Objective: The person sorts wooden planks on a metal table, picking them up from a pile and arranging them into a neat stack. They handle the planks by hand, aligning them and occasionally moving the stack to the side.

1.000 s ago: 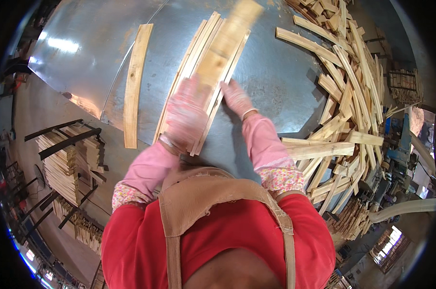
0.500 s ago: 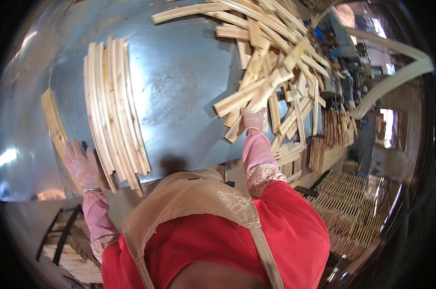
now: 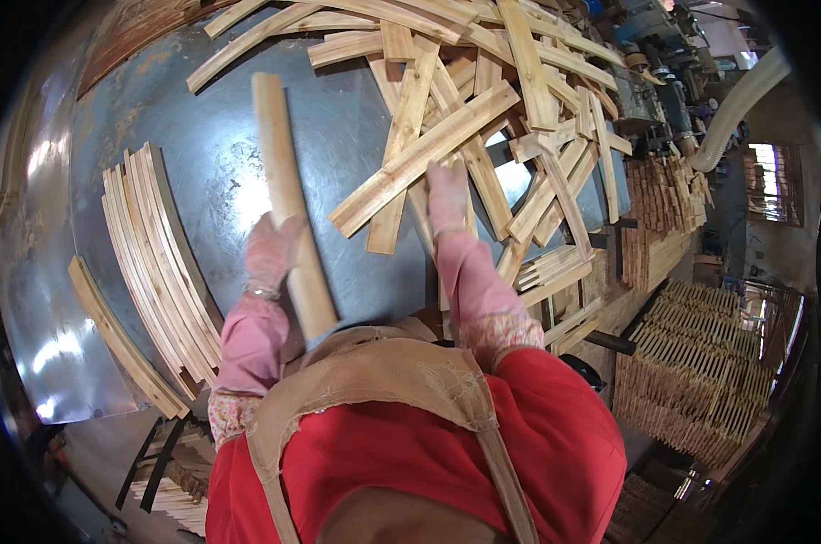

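Your left hand grasps a flat, pale wooden plank, slightly blurred, over the smooth blue-grey metal table. The plank's long axis runs away from you, far end leaning a little left, near end close to your tan cloth apron. Your right hand is at the near side of a criss-crossed wooden heap; whether it grips anything, I cannot tell. Bare metal flanks the plank, between the heap and a neat row of long slats leftward.
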Demonstrator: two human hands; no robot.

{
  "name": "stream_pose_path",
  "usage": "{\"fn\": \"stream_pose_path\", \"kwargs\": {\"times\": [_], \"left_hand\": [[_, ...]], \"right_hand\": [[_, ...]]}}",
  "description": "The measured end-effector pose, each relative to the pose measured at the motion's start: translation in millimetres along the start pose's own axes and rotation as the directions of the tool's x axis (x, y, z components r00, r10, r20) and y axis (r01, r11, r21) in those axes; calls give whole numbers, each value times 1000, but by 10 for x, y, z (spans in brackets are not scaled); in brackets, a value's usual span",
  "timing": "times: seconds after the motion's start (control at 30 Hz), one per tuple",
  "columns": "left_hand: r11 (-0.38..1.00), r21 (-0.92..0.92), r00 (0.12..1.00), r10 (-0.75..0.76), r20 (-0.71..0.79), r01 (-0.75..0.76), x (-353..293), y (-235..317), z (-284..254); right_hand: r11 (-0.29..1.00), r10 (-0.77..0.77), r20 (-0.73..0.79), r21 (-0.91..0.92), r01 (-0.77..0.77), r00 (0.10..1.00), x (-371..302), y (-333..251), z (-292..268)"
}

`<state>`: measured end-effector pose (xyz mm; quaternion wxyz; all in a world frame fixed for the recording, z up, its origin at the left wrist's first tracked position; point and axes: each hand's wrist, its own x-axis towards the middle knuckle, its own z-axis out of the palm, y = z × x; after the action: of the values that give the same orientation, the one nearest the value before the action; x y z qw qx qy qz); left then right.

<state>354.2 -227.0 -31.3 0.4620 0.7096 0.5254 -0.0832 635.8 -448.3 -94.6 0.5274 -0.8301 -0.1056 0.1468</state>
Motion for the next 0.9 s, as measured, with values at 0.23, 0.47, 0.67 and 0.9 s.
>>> {"fn": "stream_pose_path", "kwargs": {"times": [0.23, 0.47, 0.67, 0.9], "left_hand": [[548, 744, 811, 187, -555, 383, -210, -993, -556], [886, 338, 948, 308, 87, -319, -455, 153, -72], [828, 533, 756, 236, -611, 172, -234, -621, -384], [796, 493, 800, 20, -600, 350, -174, -1191, -714]], "right_hand": [[865, 243, 177, 406, -296, 954, 297, -386, 162], [966, -83, 729, 226, -125, 680, -706, -1046, 939], [600, -641, 297, -382, 703, 708, 925, -2131, 1407], [922, 273, 751, -27, -385, 601, 946, -2085, 2966]]}}
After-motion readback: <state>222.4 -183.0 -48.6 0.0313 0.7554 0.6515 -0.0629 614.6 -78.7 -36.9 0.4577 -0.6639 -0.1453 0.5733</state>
